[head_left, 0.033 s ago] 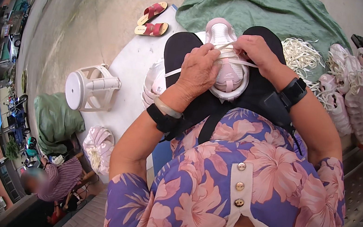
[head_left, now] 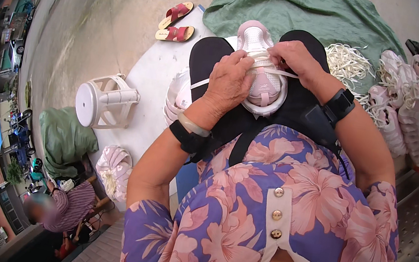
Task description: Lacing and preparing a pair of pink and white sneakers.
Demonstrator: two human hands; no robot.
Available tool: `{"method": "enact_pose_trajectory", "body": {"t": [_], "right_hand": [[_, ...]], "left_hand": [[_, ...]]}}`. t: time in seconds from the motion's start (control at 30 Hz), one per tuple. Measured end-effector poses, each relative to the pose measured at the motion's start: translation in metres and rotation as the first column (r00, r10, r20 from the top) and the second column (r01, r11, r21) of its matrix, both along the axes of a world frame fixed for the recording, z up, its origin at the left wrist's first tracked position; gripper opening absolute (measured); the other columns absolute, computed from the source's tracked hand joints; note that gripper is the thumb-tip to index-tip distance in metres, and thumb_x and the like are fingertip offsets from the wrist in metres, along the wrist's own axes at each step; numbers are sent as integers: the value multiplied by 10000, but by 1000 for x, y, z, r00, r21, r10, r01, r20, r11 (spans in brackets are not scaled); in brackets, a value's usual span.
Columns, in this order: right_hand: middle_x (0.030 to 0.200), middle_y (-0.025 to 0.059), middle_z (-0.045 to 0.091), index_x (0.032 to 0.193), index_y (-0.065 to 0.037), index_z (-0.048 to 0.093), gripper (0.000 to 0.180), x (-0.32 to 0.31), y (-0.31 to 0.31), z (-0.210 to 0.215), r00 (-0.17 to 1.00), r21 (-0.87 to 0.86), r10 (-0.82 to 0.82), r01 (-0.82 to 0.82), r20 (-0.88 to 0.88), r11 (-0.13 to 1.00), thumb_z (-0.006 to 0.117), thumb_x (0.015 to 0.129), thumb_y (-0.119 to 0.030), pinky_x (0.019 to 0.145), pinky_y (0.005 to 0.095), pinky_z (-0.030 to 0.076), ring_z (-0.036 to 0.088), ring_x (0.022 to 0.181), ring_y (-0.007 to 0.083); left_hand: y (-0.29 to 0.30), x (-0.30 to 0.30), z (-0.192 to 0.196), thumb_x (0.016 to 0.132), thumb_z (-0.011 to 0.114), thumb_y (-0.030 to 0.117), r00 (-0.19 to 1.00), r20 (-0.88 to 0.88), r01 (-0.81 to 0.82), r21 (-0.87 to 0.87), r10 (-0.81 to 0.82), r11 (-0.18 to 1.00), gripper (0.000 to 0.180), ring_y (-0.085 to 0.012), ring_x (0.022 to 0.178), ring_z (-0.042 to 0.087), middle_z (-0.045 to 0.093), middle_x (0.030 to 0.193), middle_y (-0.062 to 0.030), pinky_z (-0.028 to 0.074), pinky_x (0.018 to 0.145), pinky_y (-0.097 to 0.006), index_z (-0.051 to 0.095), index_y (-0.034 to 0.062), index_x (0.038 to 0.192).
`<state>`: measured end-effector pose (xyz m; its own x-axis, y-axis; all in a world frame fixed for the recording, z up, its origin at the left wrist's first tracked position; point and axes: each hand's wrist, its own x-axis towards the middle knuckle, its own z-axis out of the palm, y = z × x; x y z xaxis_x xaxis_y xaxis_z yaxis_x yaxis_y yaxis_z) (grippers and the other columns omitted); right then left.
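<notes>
On my lap, between black-clad knees, rests a pink and white sneaker (head_left: 267, 81) with its toe pointing away from me. My left hand (head_left: 230, 81) is closed at the sneaker's left side. A white shoelace (head_left: 200, 83) comes out past that hand toward the left. My right hand (head_left: 298, 59) pinches at the lacing from the upper right, fingertips close to the left fingers. One flat lace strand runs across the sneaker beneath the right hand. The fingers hide where exactly the lace is gripped.
To the right are a pile of white laces (head_left: 347, 64) and a stack of pale sneakers (head_left: 414, 104). A green cloth (head_left: 297, 14) spreads ahead. At left stand a white plastic stool (head_left: 108, 99), red slippers (head_left: 174, 32) and bundled shoes (head_left: 113, 171). A person (head_left: 68, 207) sits at lower left.
My right fingertips have shifted slightly left and down. The lace stretched between both hands now lies lower against the sneaker. The left hand stays in place.
</notes>
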<state>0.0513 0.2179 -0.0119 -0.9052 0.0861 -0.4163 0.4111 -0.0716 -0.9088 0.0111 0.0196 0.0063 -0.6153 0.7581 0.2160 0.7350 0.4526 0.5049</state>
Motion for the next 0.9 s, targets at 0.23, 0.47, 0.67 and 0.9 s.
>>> {"method": "enact_pose_trajectory", "body": {"t": [0.23,0.47,0.67,0.9], "right_hand": [[683,-5,534,687,-69,588,333,-1,3,3,996,-6,18,-18,83,1000,590,835,-367,584,235,380,481,642,89],[821,16,553,825,-70,592,392,3,2,3,995,-3,89,-89,46,996,579,827,-461,707,235,417,509,784,98],[858,11,550,892,-65,589,415,3,5,-2,997,16,67,-68,41,998,542,843,-475,692,234,408,476,764,92],[857,-7,548,903,-68,591,365,4,4,4,998,23,56,-57,22,998,540,858,-426,671,230,409,473,749,89]], "left_hand": [[4,5,6,749,606,160,989,-86,-119,-27,117,992,196,-318,641,576,575,799,-125,458,556,-406,563,55,909],[-1,9,16,772,593,145,987,-140,-97,-107,82,989,101,-312,650,564,539,724,-105,445,559,-401,538,69,812],[-29,19,44,763,589,111,957,-232,133,-183,-174,974,118,-305,586,534,481,668,-89,416,506,-398,483,73,728],[-57,32,58,781,594,40,998,18,56,-125,-54,991,81,-276,563,540,520,651,-88,421,499,-333,514,46,766]]}}
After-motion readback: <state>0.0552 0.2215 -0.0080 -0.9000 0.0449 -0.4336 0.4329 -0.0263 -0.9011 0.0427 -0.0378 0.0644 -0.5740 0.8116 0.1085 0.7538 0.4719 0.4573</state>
